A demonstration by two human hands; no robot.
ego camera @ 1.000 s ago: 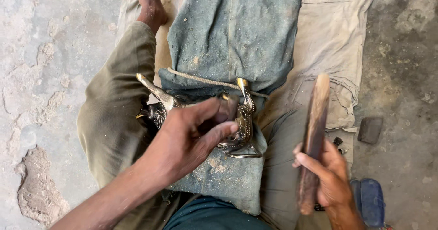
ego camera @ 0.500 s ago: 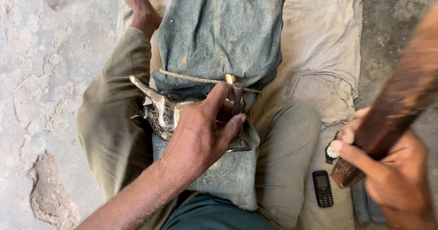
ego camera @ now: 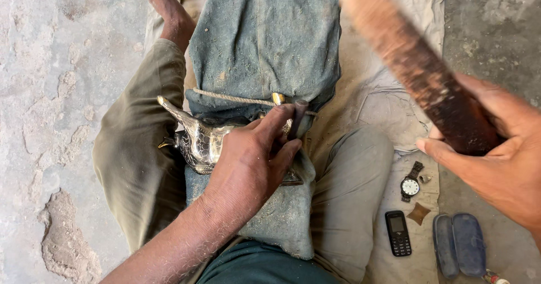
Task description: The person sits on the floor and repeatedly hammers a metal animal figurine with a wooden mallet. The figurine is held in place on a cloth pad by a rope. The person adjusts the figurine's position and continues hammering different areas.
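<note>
Gripping a small punch [ego camera: 297,118] between its fingers, the left hand [ego camera: 248,160] presses down on a shiny metal vessel [ego camera: 197,140] with a pointed spout, which lies on a dusty blue cloth [ego camera: 265,41] across the lap. A rope [ego camera: 225,97] runs over the cloth just beyond that hand. The right hand [ego camera: 496,149] is raised well apart to the right, closed around a wooden stick [ego camera: 417,70] that is blurred and tilted up and away.

The hands are far apart, each clamped on its own tool. The left fingers wrap close to the punch's top, so a stick that lands off line could catch the knuckles rather than the tool. The vessel is curved and polished; a glancing hit could make the punch skid and scar the surface, or roll the piece out from under the palm. Only the hand and the cloth seem to steady it.

Below the right hand, on a pale sheet [ego camera: 394,92], lie a watch [ego camera: 410,183], a phone [ego camera: 398,232] and a dark case [ego camera: 459,251].
</note>
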